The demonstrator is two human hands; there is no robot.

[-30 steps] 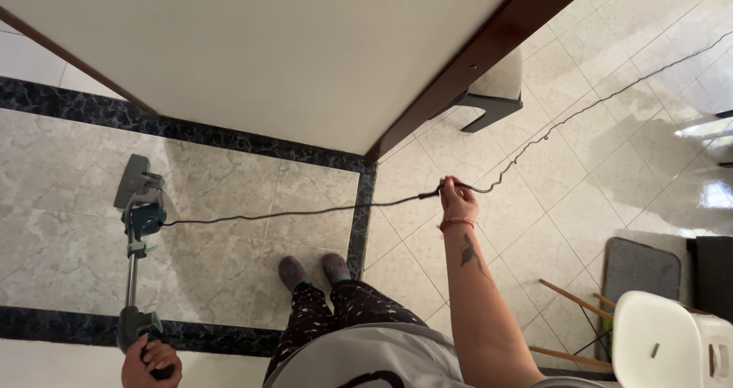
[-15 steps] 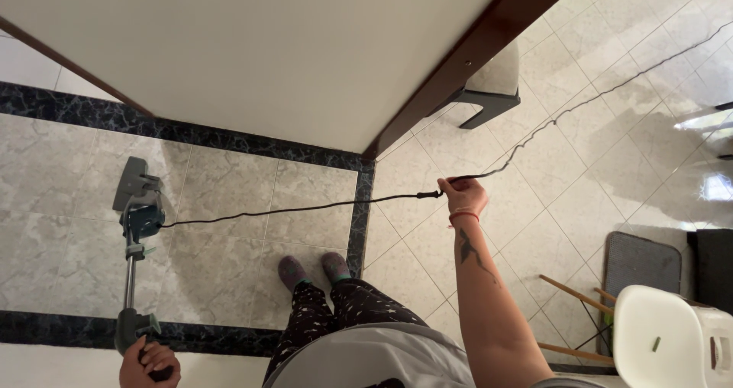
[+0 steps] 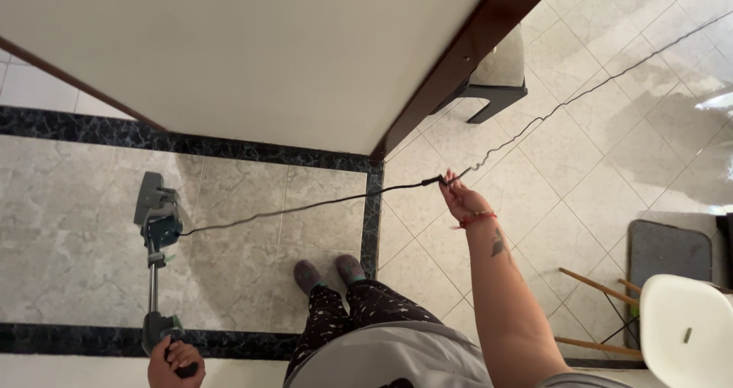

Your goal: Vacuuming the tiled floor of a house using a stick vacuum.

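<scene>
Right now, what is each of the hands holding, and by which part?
The left hand grips the stick vacuum by its handle. The right hand holds the black power cord partway along its length, pinched at the fingertips.

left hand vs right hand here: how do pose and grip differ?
The left hand is low by the hip, curled round the vacuum handle. The right hand is stretched forward on a straight arm, fingers pinching the thin black cord. Only the right wrist shows a red bracelet. Both hold parts of the same stick vacuum.
</scene>
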